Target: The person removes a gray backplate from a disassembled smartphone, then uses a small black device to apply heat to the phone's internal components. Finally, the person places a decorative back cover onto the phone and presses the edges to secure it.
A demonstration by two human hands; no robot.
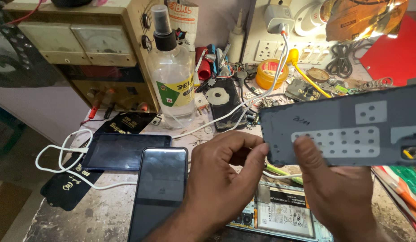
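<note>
Single view from my head, tilted down and forward over cluttered workbench (pixel 60 219). Close range: my left hand (pixel 217 179) and right hand (pixel 338 188) fill lower frame; back wall sockets (pixel 279 49) at top.

A scuffed, stained grey worktop (pixel 82 215) fills the lower left of the frame. Behind it, at the upper centre, a pale wall (pixel 219 18) rises, with a white switch and socket board (pixel 306 49) at the upper right. Light is bright and even.
</note>
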